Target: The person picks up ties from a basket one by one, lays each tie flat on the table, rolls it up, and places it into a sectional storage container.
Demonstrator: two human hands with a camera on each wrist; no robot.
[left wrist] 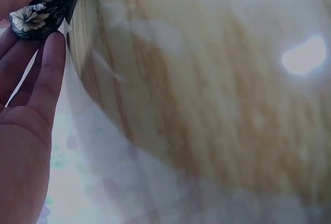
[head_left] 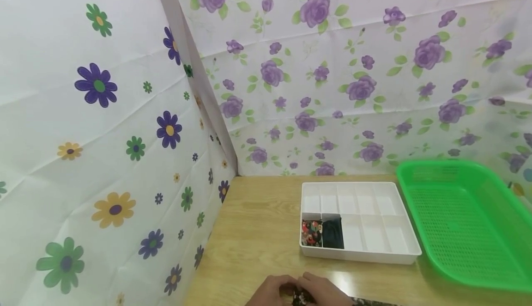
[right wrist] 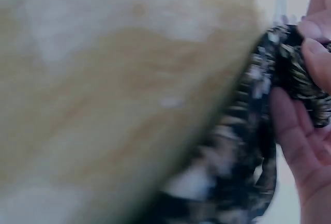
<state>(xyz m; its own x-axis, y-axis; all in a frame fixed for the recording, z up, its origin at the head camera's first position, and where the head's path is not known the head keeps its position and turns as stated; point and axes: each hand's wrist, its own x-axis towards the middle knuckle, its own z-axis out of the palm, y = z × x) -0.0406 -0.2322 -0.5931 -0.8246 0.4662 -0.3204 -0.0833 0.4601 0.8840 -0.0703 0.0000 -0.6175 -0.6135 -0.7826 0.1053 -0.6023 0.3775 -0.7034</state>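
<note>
Both hands meet at the table's near edge over a dark cloth with a pale floral print (head_left: 302,297), which looks like a long strip, partly bunched or rolled. My left hand (head_left: 272,291) grips one side of the bundle; in the left wrist view its fingertips press the rounded cloth roll (left wrist: 32,21). My right hand (head_left: 326,291) pinches the bundle between thumb and fingers, while a loose length of the cloth (right wrist: 227,157) trails along the table edge in the right wrist view. The lower parts of both hands are cut off in the head view.
A white divided tray (head_left: 357,252) stands ahead on the wooden table (head_left: 249,232). Its front left compartments hold a folded colourful patterned cloth (head_left: 311,233) and a folded dark cloth (head_left: 332,233). To its right lies a green plastic basket (head_left: 453,223). Flowered sheets hang behind and left.
</note>
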